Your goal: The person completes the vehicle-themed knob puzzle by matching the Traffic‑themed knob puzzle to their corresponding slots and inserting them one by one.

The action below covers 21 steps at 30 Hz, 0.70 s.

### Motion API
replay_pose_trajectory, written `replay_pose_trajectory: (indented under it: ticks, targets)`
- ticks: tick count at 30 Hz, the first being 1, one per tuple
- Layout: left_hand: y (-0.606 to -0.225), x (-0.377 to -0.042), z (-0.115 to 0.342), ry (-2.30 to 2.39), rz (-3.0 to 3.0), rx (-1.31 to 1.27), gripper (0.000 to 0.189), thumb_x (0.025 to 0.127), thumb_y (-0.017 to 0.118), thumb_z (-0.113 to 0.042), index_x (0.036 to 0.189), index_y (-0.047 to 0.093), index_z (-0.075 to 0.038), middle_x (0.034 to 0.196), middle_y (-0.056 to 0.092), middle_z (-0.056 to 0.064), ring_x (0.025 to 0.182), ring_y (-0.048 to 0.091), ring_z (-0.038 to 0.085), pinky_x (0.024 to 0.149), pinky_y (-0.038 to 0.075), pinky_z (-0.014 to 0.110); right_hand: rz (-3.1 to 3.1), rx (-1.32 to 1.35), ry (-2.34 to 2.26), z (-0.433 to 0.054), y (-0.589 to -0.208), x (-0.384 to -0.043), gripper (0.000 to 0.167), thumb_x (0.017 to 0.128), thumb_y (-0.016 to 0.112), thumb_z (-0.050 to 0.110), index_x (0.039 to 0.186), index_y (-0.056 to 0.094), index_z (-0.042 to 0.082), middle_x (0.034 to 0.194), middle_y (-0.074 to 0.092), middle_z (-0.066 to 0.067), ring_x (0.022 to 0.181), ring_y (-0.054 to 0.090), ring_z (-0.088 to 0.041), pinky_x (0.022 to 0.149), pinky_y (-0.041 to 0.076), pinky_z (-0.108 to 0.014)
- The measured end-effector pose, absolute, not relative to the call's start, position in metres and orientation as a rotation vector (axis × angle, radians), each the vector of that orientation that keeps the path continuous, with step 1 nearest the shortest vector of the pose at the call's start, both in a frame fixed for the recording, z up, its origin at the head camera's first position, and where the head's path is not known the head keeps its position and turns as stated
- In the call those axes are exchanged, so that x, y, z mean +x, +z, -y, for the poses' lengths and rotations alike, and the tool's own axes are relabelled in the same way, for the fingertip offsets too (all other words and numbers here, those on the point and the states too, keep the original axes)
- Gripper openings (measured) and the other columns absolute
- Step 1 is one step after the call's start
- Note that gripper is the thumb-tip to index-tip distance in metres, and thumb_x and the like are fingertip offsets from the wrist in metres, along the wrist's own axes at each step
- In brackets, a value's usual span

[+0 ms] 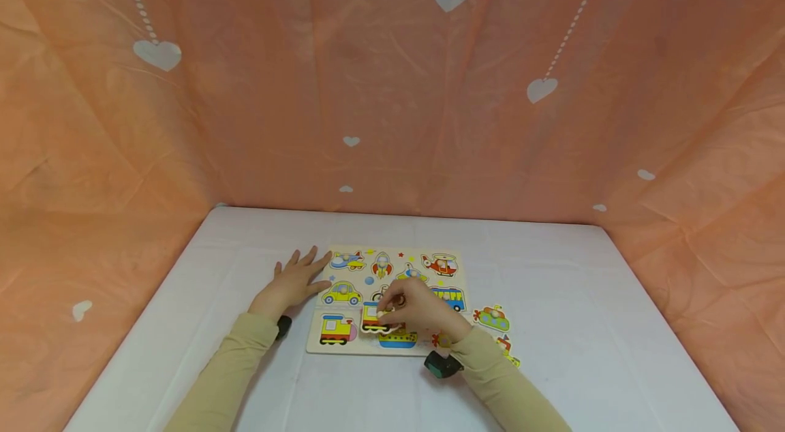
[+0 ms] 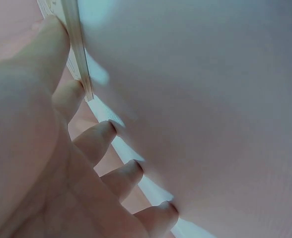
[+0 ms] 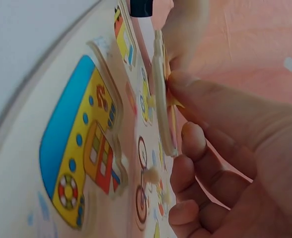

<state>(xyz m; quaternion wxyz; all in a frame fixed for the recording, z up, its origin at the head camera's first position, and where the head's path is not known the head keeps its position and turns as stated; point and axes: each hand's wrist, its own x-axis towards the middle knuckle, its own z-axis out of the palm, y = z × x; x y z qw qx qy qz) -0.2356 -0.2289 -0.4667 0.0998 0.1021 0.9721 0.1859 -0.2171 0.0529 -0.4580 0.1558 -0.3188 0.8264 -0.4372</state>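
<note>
My right hand (image 1: 420, 309) pinches a wooden train puzzle piece (image 1: 371, 318), and in the right wrist view the piece (image 3: 161, 94) stands edge-on, raised off the puzzle board. A printed train picture (image 1: 336, 330) lies on the puzzle board (image 1: 314, 345) just left of it. Below the hand is a ship (image 1: 398, 341), also large in the right wrist view. My left hand (image 1: 293, 283) lies with fingers spread at the board's left side; its thumb and index finger touch the board edge (image 2: 76, 49), the other fingertips rest on the table. The bicycle piece (image 3: 142, 183) is partly covered in the head view.
A loose green submarine piece (image 1: 493, 318) lies right of the board. Another piece (image 1: 509, 350) beside it is partly hidden by the right sleeve. Plane, rocket, helicopter (image 1: 441, 265), car (image 1: 342, 293) and bus pictures sit on the board. Pink cloth surrounds the white table (image 1: 564, 296).
</note>
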Motion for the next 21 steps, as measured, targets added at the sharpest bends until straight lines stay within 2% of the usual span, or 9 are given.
replay_pose_trajectory:
  ticks: [8,21]
  targets:
    - [-0.467,-0.236,0.228,0.538,-2.868,0.297,0.071,0.093,0.060,-0.042,0.151,0.030,-0.016,0.155,0.017,0.022,0.138,0.006,0.052,0.103,0.003,0.072,-2.364,-0.962,-1.251,-0.042,-0.464,-0.217,0.005,0.081,0.078,0.017,0.084,0.074,0.017,0.074,0.057,0.006,0.065,0.047,-0.008,0.056,0.038,-0.019]
    - [-0.467,-0.237,0.230,0.526,-2.874,0.304,0.070,0.093,0.060,-0.042,0.151,0.031,-0.015,0.155,0.018,0.023,0.137,0.008,0.053,0.102,0.005,0.073,-2.358,-0.964,-1.235,-0.019,-0.465,-0.216,0.006,0.080,0.079,0.017,0.084,0.074,0.017,0.079,0.062,0.009,0.069,0.050,-0.006,0.063,0.045,-0.019]
